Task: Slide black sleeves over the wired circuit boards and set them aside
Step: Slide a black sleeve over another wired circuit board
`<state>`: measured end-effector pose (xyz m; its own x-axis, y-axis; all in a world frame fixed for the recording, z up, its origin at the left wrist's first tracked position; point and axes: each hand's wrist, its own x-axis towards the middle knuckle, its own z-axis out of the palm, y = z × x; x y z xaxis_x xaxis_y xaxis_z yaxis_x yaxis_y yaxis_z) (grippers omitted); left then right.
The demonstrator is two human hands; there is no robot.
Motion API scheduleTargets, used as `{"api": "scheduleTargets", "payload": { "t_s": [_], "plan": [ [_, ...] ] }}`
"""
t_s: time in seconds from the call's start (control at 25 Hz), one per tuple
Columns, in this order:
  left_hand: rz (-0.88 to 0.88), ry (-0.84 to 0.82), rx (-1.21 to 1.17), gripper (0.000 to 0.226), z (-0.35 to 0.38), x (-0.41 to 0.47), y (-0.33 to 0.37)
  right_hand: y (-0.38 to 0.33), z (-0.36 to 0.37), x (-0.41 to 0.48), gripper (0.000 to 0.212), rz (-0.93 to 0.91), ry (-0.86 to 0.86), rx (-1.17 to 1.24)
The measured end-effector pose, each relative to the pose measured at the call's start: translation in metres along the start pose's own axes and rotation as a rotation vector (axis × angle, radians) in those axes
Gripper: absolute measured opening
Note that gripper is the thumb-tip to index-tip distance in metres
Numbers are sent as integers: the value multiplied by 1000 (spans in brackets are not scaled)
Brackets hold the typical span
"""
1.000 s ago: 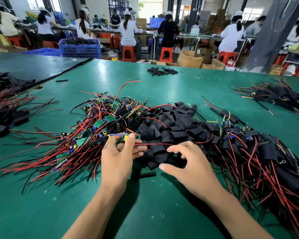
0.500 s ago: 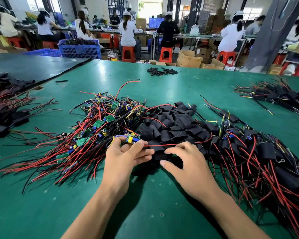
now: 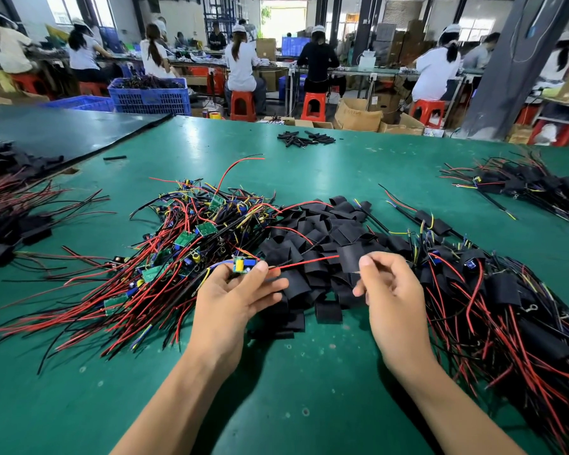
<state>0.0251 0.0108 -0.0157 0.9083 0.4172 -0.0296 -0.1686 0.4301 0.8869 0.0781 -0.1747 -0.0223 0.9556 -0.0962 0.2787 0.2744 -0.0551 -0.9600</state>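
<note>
at a green table (image 3: 309,395), a person's left hand (image 3: 230,303) pinches a small circuit board (image 3: 243,265), its red wire (image 3: 304,261) stretching right to the edge of a black sleeve (image 3: 349,259) gripped by the right hand (image 3: 393,298), just above the near-centre sleeve pile (image 3: 316,229). marks on a far cardboard box (image 3: 355,114) are too blurred to read.

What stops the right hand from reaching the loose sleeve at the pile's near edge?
Likely nothing, so yes: that sleeve lies uncovered on the table just beside the right hand. However, its fingers seem to pinch another sleeve, so it would need freeing first.
</note>
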Motion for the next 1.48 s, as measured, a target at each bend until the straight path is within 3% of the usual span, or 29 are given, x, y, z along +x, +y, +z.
{"api": "scheduleTargets", "payload": {
  "t_s": [0.24, 0.48, 0.72, 1.0, 1.24, 1.48],
  "plan": [
    [-13, 21, 0, 7, -1, 2, 1, -1, 1, 6, 32, 177, 4, 234],
    [-7, 63, 30, 9, -1, 3, 1, -2, 4, 7, 34, 297, -2, 416],
    [-27, 58, 5, 8, -3, 2, 1, -4, 4, 5, 46, 300, -44, 343],
    [-72, -88, -1, 32, 12, -8, -12, -5, 16, -17, 28, 107, -256, 35],
    [-96, -103, 7, 26, 11, -9, -13, -10, 20, -19, 15, 229, -337, 303],
    [-167, -114, -111, 8, 12, -8, -10, -8, 18, -18, 39, 225, -412, 300]
  ]
}}
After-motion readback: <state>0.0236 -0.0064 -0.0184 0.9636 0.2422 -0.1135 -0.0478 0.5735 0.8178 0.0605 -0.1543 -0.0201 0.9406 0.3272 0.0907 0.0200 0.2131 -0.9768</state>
